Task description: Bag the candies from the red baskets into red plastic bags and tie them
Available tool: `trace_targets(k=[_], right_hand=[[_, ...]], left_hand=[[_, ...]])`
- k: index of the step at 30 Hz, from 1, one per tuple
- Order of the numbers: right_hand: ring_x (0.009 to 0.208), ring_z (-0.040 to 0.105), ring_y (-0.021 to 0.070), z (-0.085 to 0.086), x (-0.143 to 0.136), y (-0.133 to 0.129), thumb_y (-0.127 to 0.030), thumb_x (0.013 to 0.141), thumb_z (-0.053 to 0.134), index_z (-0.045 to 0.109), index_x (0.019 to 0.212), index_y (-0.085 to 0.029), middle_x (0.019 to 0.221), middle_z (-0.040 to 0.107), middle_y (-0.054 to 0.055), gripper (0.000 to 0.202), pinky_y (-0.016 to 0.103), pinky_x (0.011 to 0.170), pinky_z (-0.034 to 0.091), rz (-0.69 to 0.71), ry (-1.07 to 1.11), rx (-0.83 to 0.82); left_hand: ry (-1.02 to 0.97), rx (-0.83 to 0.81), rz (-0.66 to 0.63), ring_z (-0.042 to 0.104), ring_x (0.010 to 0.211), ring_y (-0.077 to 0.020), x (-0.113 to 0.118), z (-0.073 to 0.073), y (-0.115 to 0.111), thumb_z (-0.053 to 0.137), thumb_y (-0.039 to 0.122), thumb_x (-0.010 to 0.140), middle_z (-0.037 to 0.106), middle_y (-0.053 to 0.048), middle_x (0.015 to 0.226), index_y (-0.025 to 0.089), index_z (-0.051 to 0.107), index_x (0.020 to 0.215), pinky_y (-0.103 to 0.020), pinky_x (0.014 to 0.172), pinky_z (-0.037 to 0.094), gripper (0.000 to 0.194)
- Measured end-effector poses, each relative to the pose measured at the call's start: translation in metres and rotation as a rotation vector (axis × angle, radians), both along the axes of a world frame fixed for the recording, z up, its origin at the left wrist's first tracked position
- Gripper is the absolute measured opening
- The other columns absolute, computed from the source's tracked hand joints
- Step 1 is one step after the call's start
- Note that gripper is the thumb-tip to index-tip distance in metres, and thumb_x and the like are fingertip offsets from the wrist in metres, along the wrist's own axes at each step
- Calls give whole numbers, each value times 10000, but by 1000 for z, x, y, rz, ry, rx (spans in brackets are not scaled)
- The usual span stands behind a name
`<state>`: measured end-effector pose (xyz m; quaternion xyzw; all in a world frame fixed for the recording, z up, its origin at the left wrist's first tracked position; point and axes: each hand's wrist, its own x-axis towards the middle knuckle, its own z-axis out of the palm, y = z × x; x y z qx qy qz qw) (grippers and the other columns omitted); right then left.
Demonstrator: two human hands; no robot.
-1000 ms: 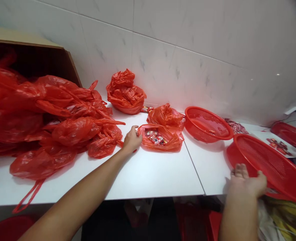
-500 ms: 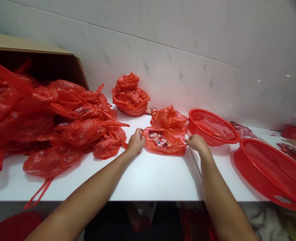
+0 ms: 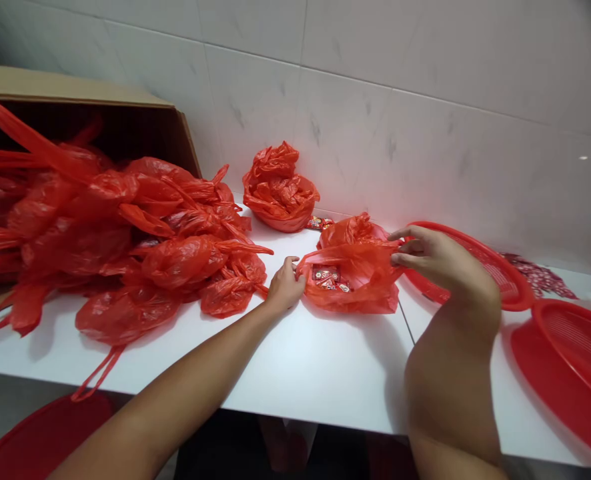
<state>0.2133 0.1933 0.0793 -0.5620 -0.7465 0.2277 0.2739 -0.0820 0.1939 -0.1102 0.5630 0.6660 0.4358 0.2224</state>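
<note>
Noted at far left an open brown cardboard box [image 3: 75, 87], and at its mouth a heap of knotted, bulging, translucent red plastic bags [image 3: 65, 223], spread out over a flat white surface [image 3: 295, 380]. Saw below the surface edge a rounded red plastic object [image 3: 50, 433], partly out of view; could not tell its kind.

Next along, against the pale tiled wall [image 3: 345, 133], found a rounded, crumpled red plastic bundle [image 3: 280, 200] and, beside it, small printed red packaging [image 3: 319, 223]. In front, saw the left hand [image 3: 286, 288], fingers clamped on the left edge of an open thin red plastic bag [image 3: 358, 301]. Located this bag mid-surface, with small printed red packets [image 3: 327, 273] inside. Noted a crumpled red plastic bag [image 3: 353, 230] just behind.

Then the right hand [image 3: 420, 257], pinched on the right edge of the open bag. A second earlier, found it beside the far basket; half a second earlier, lower at the bag. Now raised, with the bag's right side drawn up and fewer packets showing. Judged this a two-sided hold, hands apart, in place of a one-handed one.

Past the right wrist, saw a round perforated red plastic basket [image 3: 514, 288], partly covered, then a larger red plastic basket [image 3: 565, 380].
</note>
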Motion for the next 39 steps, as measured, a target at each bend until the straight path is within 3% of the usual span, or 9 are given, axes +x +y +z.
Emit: trace_targets(k=[7,13,17,22,24,28,31,34,39], right_hand=[[797,768,197,3,-2,-1,-237,882,645,679,1261,-289,1061,760,34,384,344,769,603,56,62,-128],[957,778,265,9,18,-4,-314,805,788,743,1227,-249,1189,778,83,430,387,866,604,-85,-40,-45],[937,780,281,5,31,-2,-388,704,892,742,1261,-228,1195,780,107,598,386,813,622,-81,58,18],[836,780,262,7,41,-6,-417,685,909,755,1222,-223,1047,807,93,592,347,687,611,-145,120,74],[831,780,264,10,43,-10,-436,689,905,785,1140,-216,1008,813,89,515,339,672,600,-163,116,82],[863,780,282,14,42,-13,-437,692,898,821,1024,-233,978,821,70,397,343,692,578,-192,63,103],[868,772,275,15,39,-11,-393,715,882,831,969,-256,916,820,39,294,336,700,552,-245,-5,71],[806,755,250,14,38,-9,-342,775,825,808,794,-249,820,802,29,96,317,648,515,-257,-62,70],[746,748,209,12,39,-10,-377,901,673,744,823,-221,794,782,40,187,290,632,533,-221,142,180]], left_hand=[[-237,92,83,639,711,-168,-7,-6,18,606,250,863,675,4,818,220,626,998,-284,694,499,140],[-362,197,98,677,767,-165,-9,11,19,554,287,889,695,-22,828,206,580,909,-284,753,545,88],[-333,256,57,703,829,-176,-11,39,11,597,322,896,727,-39,898,200,613,979,-290,802,554,148],[19,318,-39,687,769,-170,-16,99,8,587,336,941,722,-16,858,216,681,983,-271,732,536,158],[-12,358,-38,661,707,-158,-16,127,10,599,315,928,697,-7,815,214,667,962,-259,668,530,126],[-278,408,-105,668,705,-157,-8,170,17,640,318,908,685,-7,805,216,632,967,-267,661,568,118],[-319,436,-140,671,771,-160,-4,188,18,699,346,879,699,-17,870,215,656,988,-275,712,579,175],[-190,380,-128,637,729,-161,-8,196,14,776,317,797,681,-15,825,204,715,1013,-263,653,541,251],[149,286,9,635,703,-205,-22,199,8,763,379,810,717,-50,825,216,758,983,-280,583,487,237]])
